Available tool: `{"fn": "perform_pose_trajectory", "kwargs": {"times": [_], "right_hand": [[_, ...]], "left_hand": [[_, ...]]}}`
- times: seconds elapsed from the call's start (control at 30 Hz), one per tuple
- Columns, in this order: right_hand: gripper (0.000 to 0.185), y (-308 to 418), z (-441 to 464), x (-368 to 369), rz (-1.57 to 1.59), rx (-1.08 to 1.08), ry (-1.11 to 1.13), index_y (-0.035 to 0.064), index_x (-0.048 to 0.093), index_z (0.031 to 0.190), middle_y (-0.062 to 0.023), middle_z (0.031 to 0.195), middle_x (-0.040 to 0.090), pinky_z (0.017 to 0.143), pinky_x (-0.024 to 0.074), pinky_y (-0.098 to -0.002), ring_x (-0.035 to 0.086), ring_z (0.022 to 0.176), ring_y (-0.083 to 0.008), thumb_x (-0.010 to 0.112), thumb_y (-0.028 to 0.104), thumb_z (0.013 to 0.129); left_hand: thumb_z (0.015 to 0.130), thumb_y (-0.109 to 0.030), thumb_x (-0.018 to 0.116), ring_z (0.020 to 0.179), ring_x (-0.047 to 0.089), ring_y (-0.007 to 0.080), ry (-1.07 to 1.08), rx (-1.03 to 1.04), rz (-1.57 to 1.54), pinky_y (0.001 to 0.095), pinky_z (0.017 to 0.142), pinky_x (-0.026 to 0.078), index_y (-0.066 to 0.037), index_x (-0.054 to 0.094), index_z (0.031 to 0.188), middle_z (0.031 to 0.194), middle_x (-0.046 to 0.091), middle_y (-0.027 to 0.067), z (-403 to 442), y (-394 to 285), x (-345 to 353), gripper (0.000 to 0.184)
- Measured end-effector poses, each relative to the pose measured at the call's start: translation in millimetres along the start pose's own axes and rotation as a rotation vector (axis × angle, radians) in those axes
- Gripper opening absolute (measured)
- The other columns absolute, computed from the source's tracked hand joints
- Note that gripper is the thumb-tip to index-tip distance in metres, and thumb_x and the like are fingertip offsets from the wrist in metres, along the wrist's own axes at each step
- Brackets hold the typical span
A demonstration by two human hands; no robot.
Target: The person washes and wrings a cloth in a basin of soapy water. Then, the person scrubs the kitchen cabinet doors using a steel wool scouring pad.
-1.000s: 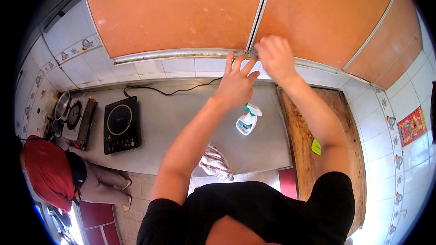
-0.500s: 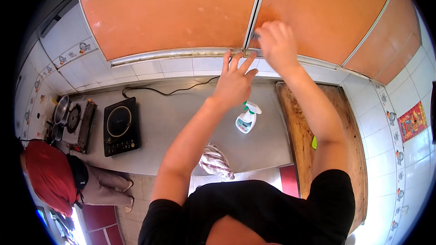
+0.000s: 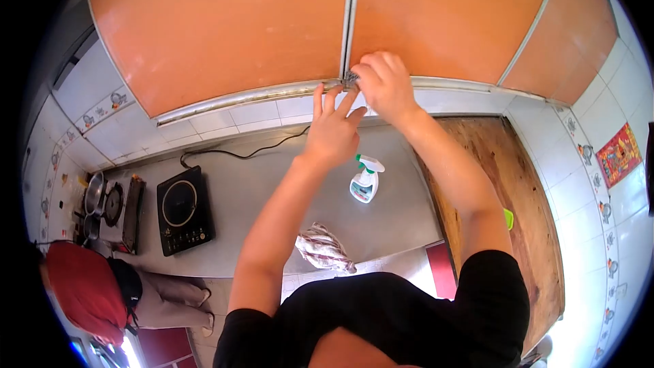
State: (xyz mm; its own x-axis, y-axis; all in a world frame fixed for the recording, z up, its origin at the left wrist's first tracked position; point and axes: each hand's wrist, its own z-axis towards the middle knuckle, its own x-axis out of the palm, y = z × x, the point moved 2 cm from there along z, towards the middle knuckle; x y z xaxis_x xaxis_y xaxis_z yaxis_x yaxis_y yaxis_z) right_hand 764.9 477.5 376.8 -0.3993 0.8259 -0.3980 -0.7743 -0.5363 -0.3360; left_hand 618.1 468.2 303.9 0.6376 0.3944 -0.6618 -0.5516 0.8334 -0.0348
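Observation:
My left hand [image 3: 332,127] has its fingers spread, their tips touching the metal rail [image 3: 252,95] along the bottom of the orange cabinet doors [image 3: 225,27]. Just right of it, my right hand [image 3: 385,88] pinches a small grey scouring pad [image 3: 351,77] against the foot of the seam between the two doors. A white spray bottle [image 3: 364,180] with a green and white head stands on the steel counter [image 3: 272,184] below my hands. Nearer to me, a striped cloth [image 3: 323,248] lies crumpled at the counter's front edge.
A black induction cooker [image 3: 182,209] with a cord sits left on the counter, beside a gas stove [image 3: 121,212] with pans. A person in red [image 3: 85,289] stands at lower left. At right lies a wooden board [image 3: 524,184] with a green object [image 3: 508,219].
The view has turned a little to the right. My right hand went up the door seam with the pad, then came back down to the rail. My left hand stays at the rail.

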Motion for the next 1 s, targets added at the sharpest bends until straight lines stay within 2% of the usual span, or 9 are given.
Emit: {"fn": "perform_pose_trajectory", "kwargs": {"times": [0.23, 0.47, 0.6, 0.7, 0.77, 0.8, 0.9, 0.97, 1.0], "right_hand": [[0.024, -69, -69, -28, -0.31, 0.569, -0.37, 0.0068, 0.063, 0.1, -0.0117, 0.099, 0.06, 0.085, 0.0442, -0.0445, 0.055, 0.098, -0.033, 0.063, 0.0, 0.077], [0.022, -9, -33, 19, -0.05, 0.28, -0.263, 0.0072, 0.064, 0.099, -0.0119, 0.096, 0.06, 0.086, 0.0434, -0.0464, 0.056, 0.098, -0.0347, 0.066, 0.006, 0.077], [0.025, -90, -89, -46, -0.336, 0.674, -0.437, 0.006, 0.064, 0.1, -0.0131, 0.096, 0.06, 0.086, 0.0431, -0.0468, 0.055, 0.095, -0.0344, 0.067, 0.001, 0.076], [0.018, -71, -69, -18, -0.188, 0.739, -0.615, 0.0058, 0.064, 0.095, -0.0138, 0.095, 0.06, 0.086, 0.0422, -0.0462, 0.055, 0.093, -0.0336, 0.063, 0.003, 0.078], [0.012, -20, -36, 14, -0.013, 0.553, -0.477, 0.0067, 0.067, 0.083, -0.0144, 0.092, 0.063, 0.083, 0.0443, -0.0468, 0.057, 0.095, -0.0328, 0.057, 0.012, 0.082], [0.013, -9, -21, 21, 0.133, 0.519, 0.093, 0.008, 0.069, 0.082, -0.0136, 0.092, 0.066, 0.083, 0.0454, -0.0474, 0.059, 0.096, -0.0315, 0.058, 0.013, 0.081], [0.014, -40, -42, 3, -0.046, 0.34, -0.297, 0.0088, 0.071, 0.082, -0.0133, 0.088, 0.067, 0.08, 0.0465, -0.048, 0.061, 0.091, -0.0311, 0.059, 0.015, 0.081], [0.013, -105, -75, -46, -0.287, 0.479, -0.329, 0.0067, 0.071, 0.087, -0.0124, 0.088, 0.067, 0.078, 0.0459, -0.0494, 0.06, 0.088, -0.034, 0.062, 0.015, 0.083], [0.014, -140, -103, -67, -0.245, 0.783, -0.421, 0.0038, 0.069, 0.093, -0.0139, 0.091, 0.066, 0.078, 0.0454, -0.0492, 0.058, 0.087, -0.0333, 0.062, 0.013, 0.085]], "left_hand": [[0.068, -0.002, 0.066, 0.132, 0.036, 0.0402, -0.003, 0.008, 0.0, 0.0652, 0.114, 0.02, -0.007, 0.071, 0.108, 0.15, 0.042, 0.0107, 2, 1, -4, 0.041], [0.067, -0.002, 0.066, 0.13, 0.037, 0.0419, 0.021, 0.048, 0.05, 0.0646, 0.114, 0.02, -0.007, 0.072, 0.107, 0.151, 0.041, 0.0135, 3, 0, -6, 0.041], [0.066, -0.003, 0.067, 0.13, 0.036, 0.0417, 0.025, 0.054, 0.045, 0.0645, 0.114, 0.02, -0.007, 0.071, 0.107, 0.15, 0.042, 0.0136, 4, -1, -6, 0.041], [0.066, -0.002, 0.067, 0.131, 0.036, 0.0412, 0.034, 0.028, 0.056, 0.0644, 0.113, 0.02, -0.008, 0.071, 0.106, 0.15, 0.043, 0.0133, 6, -6, -6, 0.04], [0.066, -0.002, 0.067, 0.131, 0.036, 0.041, 0.055, 0.019, 0.08, 0.0645, 0.113, 0.02, -0.008, 0.071, 0.106, 0.151, 0.042, 0.0129, 7, -7, -8, 0.04], [0.067, -0.002, 0.067, 0.131, 0.036, 0.0409, 0.064, 0.015, 0.092, 0.0645, 0.113, 0.02, -0.008, 0.071, 0.106, 0.151, 0.042, 0.0128, 7, -8, -8, 0.04], [0.067, -0.002, 0.067, 0.132, 0.036, 0.0408, 0.067, 0.057, 0.102, 0.0647, 0.113, 0.02, -0.009, 0.071, 0.107, 0.152, 0.041, 0.0124, 7, -6, -9, 0.041], [0.067, -0.002, 0.067, 0.132, 0.036, 0.041, 0.071, 0.061, 0.11, 0.0647, 0.113, 0.02, -0.009, 0.071, 0.107, 0.152, 0.041, 0.0124, 10, -6, -7, 0.041], [0.067, -0.002, 0.067, 0.132, 0.036, 0.0411, 0.08, 0.056, 0.113, 0.0646, 0.113, 0.02, -0.009, 0.071, 0.107, 0.152, 0.041, 0.0123, 8, -7, -7, 0.041]]}}
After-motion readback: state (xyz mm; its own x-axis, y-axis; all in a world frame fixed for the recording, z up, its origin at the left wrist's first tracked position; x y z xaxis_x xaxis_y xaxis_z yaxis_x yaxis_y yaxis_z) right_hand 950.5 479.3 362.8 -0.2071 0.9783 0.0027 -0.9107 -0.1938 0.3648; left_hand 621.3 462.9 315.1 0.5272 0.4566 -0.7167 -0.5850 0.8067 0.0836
